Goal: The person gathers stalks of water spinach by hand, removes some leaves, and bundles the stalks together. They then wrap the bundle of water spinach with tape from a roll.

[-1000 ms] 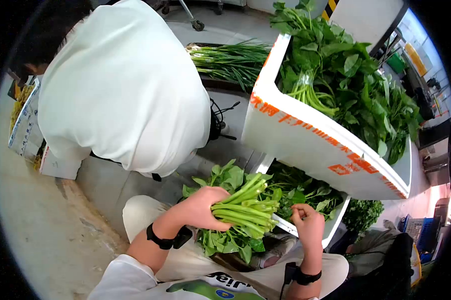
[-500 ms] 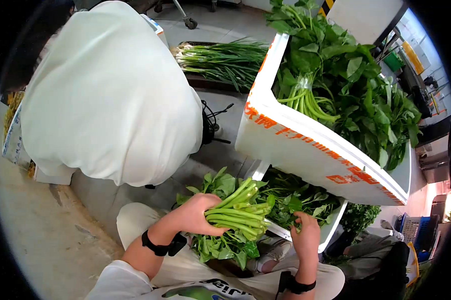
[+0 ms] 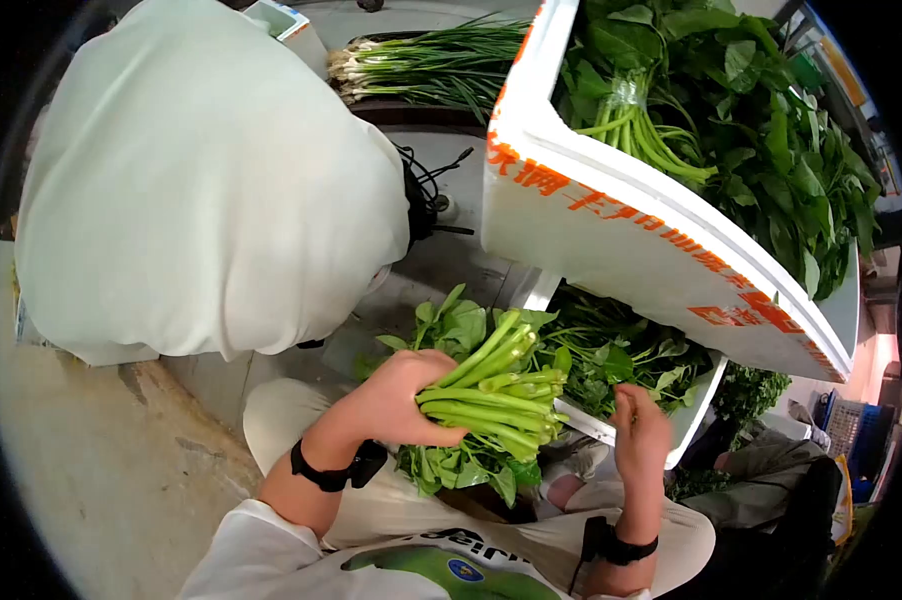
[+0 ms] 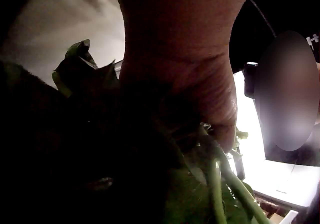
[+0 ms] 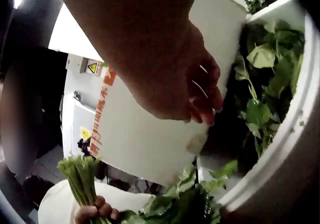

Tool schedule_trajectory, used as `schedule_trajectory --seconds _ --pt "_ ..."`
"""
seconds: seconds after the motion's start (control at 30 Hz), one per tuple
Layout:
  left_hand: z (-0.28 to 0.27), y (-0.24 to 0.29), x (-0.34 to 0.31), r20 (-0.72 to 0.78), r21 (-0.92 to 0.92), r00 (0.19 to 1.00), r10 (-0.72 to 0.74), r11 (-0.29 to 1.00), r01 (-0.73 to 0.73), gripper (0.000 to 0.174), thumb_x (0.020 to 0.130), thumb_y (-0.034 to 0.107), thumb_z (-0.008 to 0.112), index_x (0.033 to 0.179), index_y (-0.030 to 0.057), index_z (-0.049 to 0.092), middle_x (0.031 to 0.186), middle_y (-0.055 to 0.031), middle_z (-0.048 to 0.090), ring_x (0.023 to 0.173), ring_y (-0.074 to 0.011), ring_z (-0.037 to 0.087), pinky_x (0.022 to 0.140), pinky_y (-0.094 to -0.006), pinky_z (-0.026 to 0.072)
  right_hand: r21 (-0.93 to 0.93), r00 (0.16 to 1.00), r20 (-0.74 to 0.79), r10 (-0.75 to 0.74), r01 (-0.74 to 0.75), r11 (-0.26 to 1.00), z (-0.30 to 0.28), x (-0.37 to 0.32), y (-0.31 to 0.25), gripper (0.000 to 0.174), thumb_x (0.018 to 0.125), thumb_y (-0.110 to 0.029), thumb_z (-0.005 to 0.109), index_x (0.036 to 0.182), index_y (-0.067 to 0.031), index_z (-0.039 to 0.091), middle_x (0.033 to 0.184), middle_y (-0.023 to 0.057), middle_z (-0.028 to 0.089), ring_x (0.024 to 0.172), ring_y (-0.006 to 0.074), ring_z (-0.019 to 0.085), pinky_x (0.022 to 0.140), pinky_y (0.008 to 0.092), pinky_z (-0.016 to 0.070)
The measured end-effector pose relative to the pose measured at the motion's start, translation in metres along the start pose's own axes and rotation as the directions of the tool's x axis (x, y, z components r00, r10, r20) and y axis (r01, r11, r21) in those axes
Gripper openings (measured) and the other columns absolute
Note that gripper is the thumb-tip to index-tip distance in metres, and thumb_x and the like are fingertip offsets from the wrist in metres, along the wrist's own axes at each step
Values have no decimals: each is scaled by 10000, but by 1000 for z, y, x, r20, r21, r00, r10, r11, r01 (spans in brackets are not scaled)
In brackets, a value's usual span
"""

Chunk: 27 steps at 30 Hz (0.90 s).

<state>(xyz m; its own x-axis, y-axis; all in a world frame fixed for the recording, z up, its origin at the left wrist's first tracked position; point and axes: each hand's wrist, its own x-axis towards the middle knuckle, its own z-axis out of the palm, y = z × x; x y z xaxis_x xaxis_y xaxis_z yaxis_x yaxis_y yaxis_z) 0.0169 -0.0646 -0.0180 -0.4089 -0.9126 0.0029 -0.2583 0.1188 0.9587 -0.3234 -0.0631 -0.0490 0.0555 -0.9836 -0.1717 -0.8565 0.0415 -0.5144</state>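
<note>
In the head view my left hand point(image 3: 406, 400) grips a bunch of leafy greens around its thick pale-green stems point(image 3: 491, 400). The cut ends point right, and broad leaves point(image 3: 461, 330) spread above and below the fist, over my lap. The right wrist view shows the same stems point(image 5: 82, 181) upright above the curled fingers of that hand. My right hand point(image 3: 643, 435) is raised beside the lower white foam box point(image 3: 706, 405), its fingers loosely bent with nothing visible in them. In the left wrist view, shadow hides most of the bunch.
A larger foam box point(image 3: 611, 240) with orange lettering, full of leafy greens point(image 3: 761, 140), leans over the lower box. Spring onions point(image 3: 431, 70) lie in a dark tray behind. A person in a white shirt point(image 3: 201, 190) bends close on the left. Black cables point(image 3: 436, 195) hang beside them.
The head view has shifted, so the boxes sit differently in frame. The person in white now fills more of the left side. My left hand keeps its grip on the greens; my right hand remains beside the box.
</note>
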Motion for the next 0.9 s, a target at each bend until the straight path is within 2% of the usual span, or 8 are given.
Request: schedule_trajectory --seconds 0.17,0.4,0.43,0.5,0.53,0.57,0.7,0.9 --pt "-8 9 -18 -36 52 999 29 998 -27 285 635 166 807 838 18 671 751 -145 619 692 -336 596 645 -389 484 274 966 230 -122 56 960 45 28 -43 178 962 -103 542 1091 -72 660 883 141 712 810 333 678 719 417 523" --pt "-42 74 -91 -324 158 925 199 975 -154 568 595 209 876 1094 26 675 923 -123 689 780 -275 663 721 -333 517 201 883 108 -457 430 880 41 25 -98 182 938 -109 571 1094 -111 664 842 148 688 811 347 660 704 439 526" --pt "-38 76 -114 -424 -138 905 24 986 -91 600 634 325 890 1140 69 693 983 -104 712 827 -273 684 720 -339 535 128 877 98 -471 458 879 28 23 -106 183 920 -123 600 1091 -131 666 787 145 657 769 349 650 678 440 524" --pt "-33 91 -167 -443 -802 818 -368 571 -177 605 724 440 842 1182 85 670 984 -86 715 867 -281 693 831 -398 525 26 837 59 -544 544 839 4 20 -115 192 892 -133 630 1080 -144 671 756 139 632 736 341 644 662 440 523" --pt "-51 94 -183 -570 -376 821 30 879 -293 497 800 507 744 1067 108 618 900 -75 683 816 -264 677 851 -432 489 11 821 44 -569 569 822 -5 19 -116 192 871 -128 642 1059 -139 676 749 138 624 731 335 642 662 438 523" --pt "-72 97 -193 -470 156 771 430 900 -407 457 876 573 647 953 130 567 816 -65 651 765 -246 662 871 -466 454 -19 822 57 -566 568 823 -20 15 -122 192 855 -124 646 1044 -134 678 754 111 648 755 313 649 675 427 528" --pt "-96 189 -246 -550 421 633 545 836 -353 377 766 380 819 862 167 522 661 24 566 596 -171 556 796 -386 408 -64 794 67 -604 608 792 -59 3 -130 198 803 -37 639 987 -95 688 803 45 699 862 268 652 772 399 536" --pt "-140 215 -374 -673 363 452 586 793 -489 269 763 189 723 894 124 498 715 29 534 687 -168 544 932 -387 365 -218 760 125 -638 648 730 -85 -1 -131 198 794 -12 613 955 -93 692 845 65 679 891 272 643 787 390 531"
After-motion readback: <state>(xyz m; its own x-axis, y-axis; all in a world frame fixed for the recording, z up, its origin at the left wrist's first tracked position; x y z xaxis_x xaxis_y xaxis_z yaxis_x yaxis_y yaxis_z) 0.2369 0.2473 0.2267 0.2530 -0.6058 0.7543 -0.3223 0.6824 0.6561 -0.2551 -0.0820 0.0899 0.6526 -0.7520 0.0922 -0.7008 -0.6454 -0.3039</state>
